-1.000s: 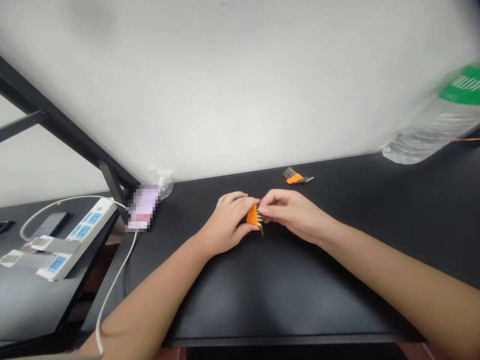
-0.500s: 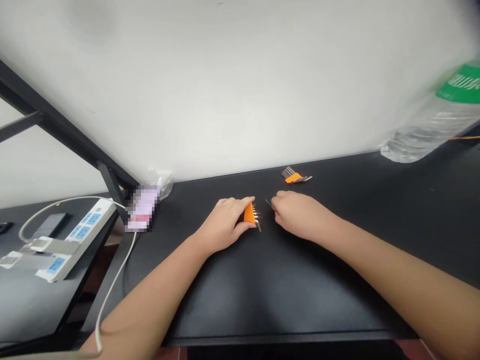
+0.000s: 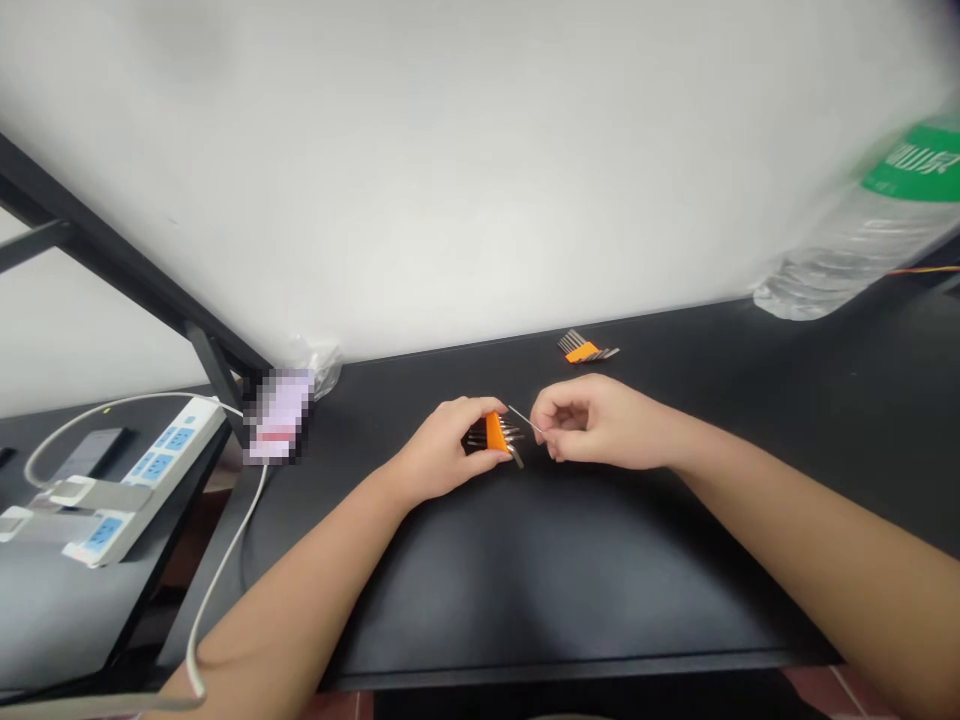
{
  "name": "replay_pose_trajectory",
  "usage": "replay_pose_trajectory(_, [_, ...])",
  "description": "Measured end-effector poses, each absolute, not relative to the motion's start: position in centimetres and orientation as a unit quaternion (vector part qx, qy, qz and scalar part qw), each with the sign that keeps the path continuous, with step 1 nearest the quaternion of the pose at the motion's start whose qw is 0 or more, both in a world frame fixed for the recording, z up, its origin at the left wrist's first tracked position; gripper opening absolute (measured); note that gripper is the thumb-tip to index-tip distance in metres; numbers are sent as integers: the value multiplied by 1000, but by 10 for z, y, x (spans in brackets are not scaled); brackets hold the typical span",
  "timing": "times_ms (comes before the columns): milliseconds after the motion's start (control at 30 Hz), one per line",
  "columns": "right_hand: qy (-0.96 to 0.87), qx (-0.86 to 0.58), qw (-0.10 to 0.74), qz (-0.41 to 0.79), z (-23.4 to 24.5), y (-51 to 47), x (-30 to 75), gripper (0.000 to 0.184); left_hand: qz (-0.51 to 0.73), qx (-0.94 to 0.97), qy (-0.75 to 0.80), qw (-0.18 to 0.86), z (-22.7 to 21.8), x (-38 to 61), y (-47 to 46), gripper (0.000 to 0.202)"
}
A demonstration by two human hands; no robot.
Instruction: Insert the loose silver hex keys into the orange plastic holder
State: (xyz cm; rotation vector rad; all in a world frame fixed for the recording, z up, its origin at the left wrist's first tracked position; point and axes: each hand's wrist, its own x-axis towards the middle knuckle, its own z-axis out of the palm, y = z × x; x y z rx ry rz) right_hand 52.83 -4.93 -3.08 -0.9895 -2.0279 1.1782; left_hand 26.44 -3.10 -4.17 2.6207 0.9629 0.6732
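Between its thumb and fingers, my left hand (image 3: 446, 455) grips an orange hex key holder (image 3: 495, 432) with several metal keys sticking out on both sides. My right hand (image 3: 592, 425) pinches a thin metal hex key (image 3: 525, 417), its far tip pointing up and left near the top of the holder. Whether that tip touches the holder I cannot tell. Further back on the table lies a second orange holder (image 3: 581, 352) with several hex keys in it, out of both hands.
A large clear bottle (image 3: 825, 265) with a green label stands at the back right. To the left are a blurred-out screen (image 3: 281, 415), a white power strip (image 3: 154, 475) with plugs, a white cable (image 3: 217, 590) and a black metal frame (image 3: 135, 250). A wall bounds the black table (image 3: 562, 580) behind.
My right hand has turned and opened out its grip, so the hex key now shows more and reaches closer to the holder in my left hand. The view has shifted slightly.
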Motion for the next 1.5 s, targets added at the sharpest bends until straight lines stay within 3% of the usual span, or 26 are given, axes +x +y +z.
replay_pose_trajectory(200, [-733, -347, 267, 521, -33, -44, 529, 6, 226, 908, 333, 115, -43, 263, -33, 62])
replay_pose_trajectory(400, [-732, -332, 256, 537, -32, -44, 527, 5, 228, 918, 307, 102, -43, 264, -32, 52])
replay_pose_trajectory(1500, [-719, -324, 244, 564, -30, -45, 532, 5, 241, 921, 281, 120, -45, 264, -33, 56])
